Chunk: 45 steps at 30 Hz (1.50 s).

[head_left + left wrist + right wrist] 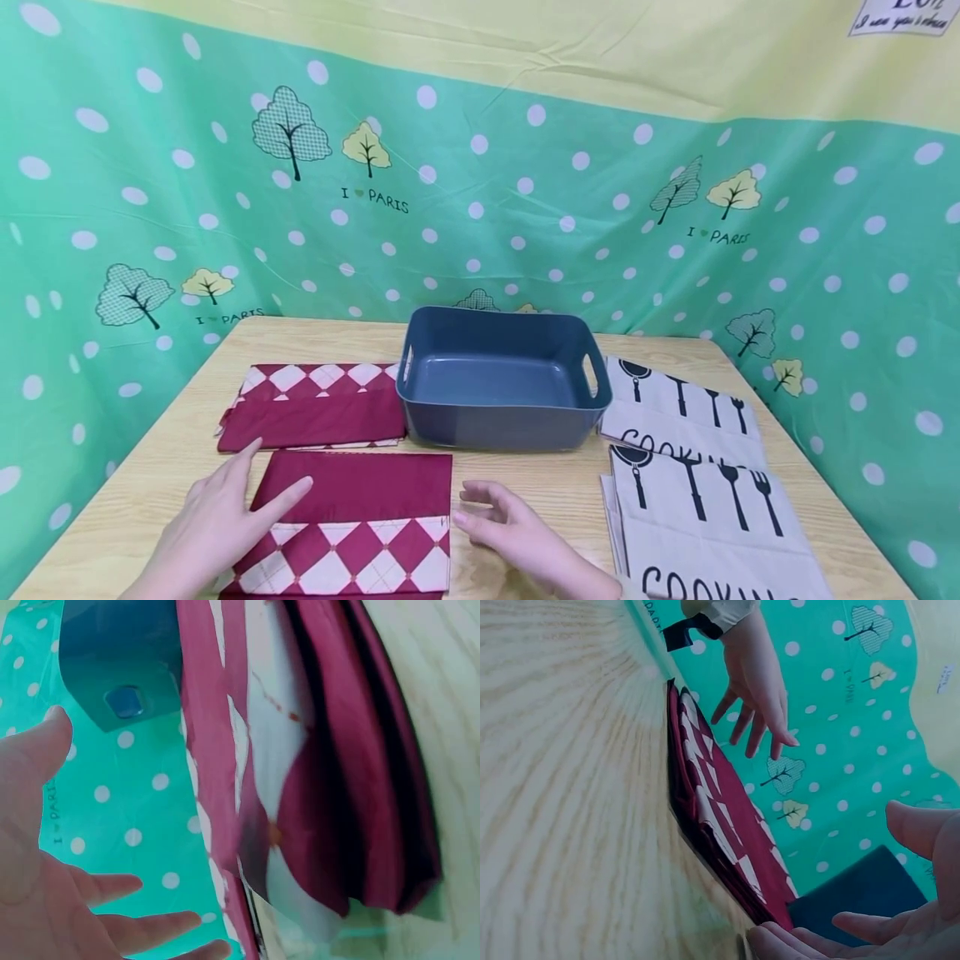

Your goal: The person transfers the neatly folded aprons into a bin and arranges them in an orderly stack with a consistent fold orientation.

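Note:
Nearest to me on the table lies a folded maroon cloth (pixel 360 487) with a band of maroon and white diamonds. My left hand (pixel 217 517) hovers over its left side, fingers spread and thumb apart; the left wrist view shows a gap between that hand and the cloth. At the cloth's right edge is my right hand (pixel 517 533), fingers loosely bent and holding nothing. In the right wrist view its fingertips (pixel 769 941) are close to the cloth's edge; whether they touch it I cannot tell.
Behind the cloth stands a dark blue plastic bin (pixel 502 427) with handle holes. A second maroon diamond cloth (pixel 315 417) lies left of it. Two folded white cloths with black utensil prints, a rear one (pixel 697 417) and a front one (pixel 712 533), lie at the right. A dotted green curtain (pixel 480 225) hangs behind.

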Available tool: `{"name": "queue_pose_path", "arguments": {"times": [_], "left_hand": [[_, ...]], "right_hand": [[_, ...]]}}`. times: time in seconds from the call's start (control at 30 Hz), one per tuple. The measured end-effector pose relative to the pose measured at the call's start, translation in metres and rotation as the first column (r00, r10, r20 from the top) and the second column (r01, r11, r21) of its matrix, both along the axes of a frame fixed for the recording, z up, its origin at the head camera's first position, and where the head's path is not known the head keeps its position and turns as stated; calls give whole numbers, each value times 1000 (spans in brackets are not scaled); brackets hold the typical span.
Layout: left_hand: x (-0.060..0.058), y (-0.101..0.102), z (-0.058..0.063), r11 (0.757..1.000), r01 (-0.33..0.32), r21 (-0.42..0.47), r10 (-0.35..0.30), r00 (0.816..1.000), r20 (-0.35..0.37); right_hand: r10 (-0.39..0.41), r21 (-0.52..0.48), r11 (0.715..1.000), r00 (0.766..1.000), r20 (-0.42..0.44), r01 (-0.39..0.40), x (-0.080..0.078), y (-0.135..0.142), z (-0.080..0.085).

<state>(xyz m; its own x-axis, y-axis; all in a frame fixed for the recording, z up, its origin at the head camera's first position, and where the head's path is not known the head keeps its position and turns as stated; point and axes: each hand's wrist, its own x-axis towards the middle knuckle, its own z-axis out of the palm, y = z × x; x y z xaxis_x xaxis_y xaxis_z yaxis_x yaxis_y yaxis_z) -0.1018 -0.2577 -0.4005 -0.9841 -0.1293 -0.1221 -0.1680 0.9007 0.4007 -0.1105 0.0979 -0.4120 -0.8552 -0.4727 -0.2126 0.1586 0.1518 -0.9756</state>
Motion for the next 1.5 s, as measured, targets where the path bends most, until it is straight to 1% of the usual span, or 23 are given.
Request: {"name": "queue_pose_path", "arguments": {"times": [0.07,0.17,0.27,0.37,0.5,0.6,0.7,0.83,0.93,1.17,1.3,1.5], "left_hand": [[-1,-3,-1,1000,-4,8,4,1000,29],[-3,-6,-4,1000,-7,18,6,998,70],[-4,-7,-7,1000,-5,21,3,996,90],[-5,-8,-10,1000,-5,26,2,994,107],[-7,-8,-13,999,-5,40,1,995,104],[-8,-8,-16,998,-4,56,-2,996,93],[-9,-9,-17,996,-7,91,-3,994,109],[-11,-9,-17,985,-8,171,-16,990,140],[-12,-11,-19,978,0,211,-32,988,149],[-13,-15,-23,973,7,232,-47,985,165],[-14,-15,-23,973,13,232,-48,988,147],[-18,-19,-27,975,25,223,-53,991,124]], "right_hand": [[-8,-35,999,1000,28,9,0,-1,-3],[-19,-78,997,999,45,23,1,-2,-7],[-28,-108,994,997,67,35,0,-3,-9],[-39,-136,989,992,118,55,-1,-6,-9],[-58,-174,981,982,181,90,-2,-10,-9],[-82,-194,973,975,207,123,-2,-12,-9],[-108,-211,964,966,235,159,-1,-14,-9],[-129,-236,952,954,271,196,0,-18,-10],[-142,-243,946,948,285,215,0,-21,-11],[-150,-247,941,941,303,230,-1,-23,-12],[-143,-261,938,940,309,229,-2,-22,-13],[-124,-280,935,941,315,217,-4,-22,-15]]}}
